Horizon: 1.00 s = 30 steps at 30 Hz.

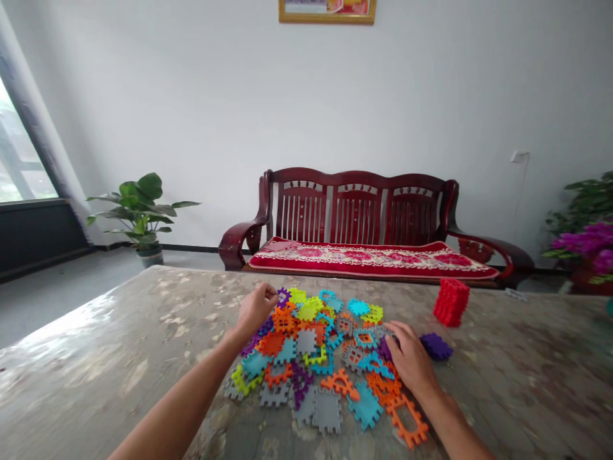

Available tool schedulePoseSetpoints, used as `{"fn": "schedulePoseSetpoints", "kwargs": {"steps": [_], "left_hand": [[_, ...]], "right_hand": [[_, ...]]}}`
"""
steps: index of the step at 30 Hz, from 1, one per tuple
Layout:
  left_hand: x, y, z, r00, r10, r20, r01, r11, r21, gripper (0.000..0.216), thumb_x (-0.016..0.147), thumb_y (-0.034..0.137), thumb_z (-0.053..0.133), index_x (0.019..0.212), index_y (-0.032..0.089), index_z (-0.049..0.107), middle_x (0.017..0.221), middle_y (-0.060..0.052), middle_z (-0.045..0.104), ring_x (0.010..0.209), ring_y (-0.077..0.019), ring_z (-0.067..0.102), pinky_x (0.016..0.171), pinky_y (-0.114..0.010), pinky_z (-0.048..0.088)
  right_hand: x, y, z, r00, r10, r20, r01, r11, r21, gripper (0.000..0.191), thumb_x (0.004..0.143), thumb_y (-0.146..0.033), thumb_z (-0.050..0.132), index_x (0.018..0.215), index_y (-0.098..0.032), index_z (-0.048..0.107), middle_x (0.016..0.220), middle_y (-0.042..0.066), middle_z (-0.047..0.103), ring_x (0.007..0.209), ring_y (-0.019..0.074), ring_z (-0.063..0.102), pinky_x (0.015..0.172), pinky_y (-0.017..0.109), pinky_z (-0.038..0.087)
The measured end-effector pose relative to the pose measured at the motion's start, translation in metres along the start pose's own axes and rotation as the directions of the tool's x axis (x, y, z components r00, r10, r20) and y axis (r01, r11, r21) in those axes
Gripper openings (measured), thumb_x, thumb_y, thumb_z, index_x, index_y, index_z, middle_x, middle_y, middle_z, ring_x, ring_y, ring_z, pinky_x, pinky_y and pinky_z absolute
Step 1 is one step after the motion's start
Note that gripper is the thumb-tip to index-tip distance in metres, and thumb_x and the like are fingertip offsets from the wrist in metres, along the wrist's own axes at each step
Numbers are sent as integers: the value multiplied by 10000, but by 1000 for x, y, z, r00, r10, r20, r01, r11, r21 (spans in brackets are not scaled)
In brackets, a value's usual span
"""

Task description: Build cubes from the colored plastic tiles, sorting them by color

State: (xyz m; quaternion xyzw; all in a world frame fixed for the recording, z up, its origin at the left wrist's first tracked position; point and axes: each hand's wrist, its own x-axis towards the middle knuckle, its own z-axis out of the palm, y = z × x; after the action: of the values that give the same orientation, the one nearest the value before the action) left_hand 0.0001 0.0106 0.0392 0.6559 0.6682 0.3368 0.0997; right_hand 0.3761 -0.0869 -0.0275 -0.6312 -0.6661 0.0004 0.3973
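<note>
A heap of flat toothed plastic tiles in orange, grey, teal, lime and purple lies on the marble-patterned table. My left hand is at the heap's far left edge, fingers pinched on a purple tile. Over the heap's right side rests my right hand, fingers curled down on the tiles; whether it grips one is hidden. Just right of that hand sits a small stack of purple tiles. A taller stack of red tiles stands further back to the right.
Beyond the table's far edge stands a dark red wooden bench with a red floral cushion. A potted green plant is on the floor at left. Purple flowers are at far right.
</note>
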Motion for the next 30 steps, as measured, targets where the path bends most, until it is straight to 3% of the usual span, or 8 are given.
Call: {"fn": "schedulePoseSetpoints", "kwargs": {"steps": [4,6,9,11,16,21,26,30], "left_hand": [[-31,12,0,971,190,143,-167,974,-154,246,723,444,641,748,200,617,625,26,633,565,-135,552,524,-224,342],[-36,7,-6,963,213,165,-174,959,-224,313,734,509,620,720,196,623,605,28,625,563,-141,555,519,-227,350],[-33,-14,-20,990,91,106,-60,964,-260,400,857,501,429,748,190,656,723,-10,696,696,-176,633,618,-244,427],[-28,-34,-28,999,-42,1,42,984,-171,368,864,439,412,835,201,691,863,-31,731,819,-200,658,710,-262,459],[-32,-70,-26,962,-254,-97,259,965,49,353,855,354,450,1079,218,686,1051,-81,713,989,-234,645,835,-311,476],[-41,-72,-17,974,-220,-46,224,970,98,346,845,314,457,1100,244,680,1132,-60,697,1074,-229,615,909,-319,458],[-43,-73,-18,989,-140,-37,143,982,121,310,831,308,473,1032,259,703,1110,-37,714,1089,-231,604,942,-323,438],[-43,-70,-18,991,-132,-13,133,982,132,291,830,337,480,990,282,717,1098,-21,722,1083,-239,606,925,-330,441]], "right_hand": [[0,-1,0,999,7,-42,-8,1000,-8,347,896,-328,390,1069,-196,660,1154,94,624,1100,222,580,1014,397,440],[0,-3,-3,997,-7,-72,6,1000,-15,342,897,-318,390,1080,-195,652,1151,91,623,1103,221,575,1013,400,437],[0,-12,-10,994,-64,-87,62,998,-29,326,899,-301,402,1083,-193,649,1131,85,633,1088,224,573,1004,409,434],[1,-25,-14,993,-92,-71,89,995,-34,298,895,-298,433,1062,-199,659,1109,80,649,1063,230,577,987,416,437],[12,-89,-6,971,-217,101,211,975,66,281,850,-256,528,1092,-238,671,1118,60,678,1067,239,572,961,416,443],[31,-153,28,907,-307,288,278,950,140,486,747,-249,619,1232,-228,614,1260,61,631,1189,250,504,1049,420,370],[43,-176,55,833,-326,447,329,942,73,730,678,-309,660,1382,-229,483,1355,69,566,1308,290,382,1087,448,300],[44,-180,64,812,-343,473,373,927,33,707,683,-270,642,1373,-271,486,1254,47,634,1272,285,407,1065,444,298]]}}
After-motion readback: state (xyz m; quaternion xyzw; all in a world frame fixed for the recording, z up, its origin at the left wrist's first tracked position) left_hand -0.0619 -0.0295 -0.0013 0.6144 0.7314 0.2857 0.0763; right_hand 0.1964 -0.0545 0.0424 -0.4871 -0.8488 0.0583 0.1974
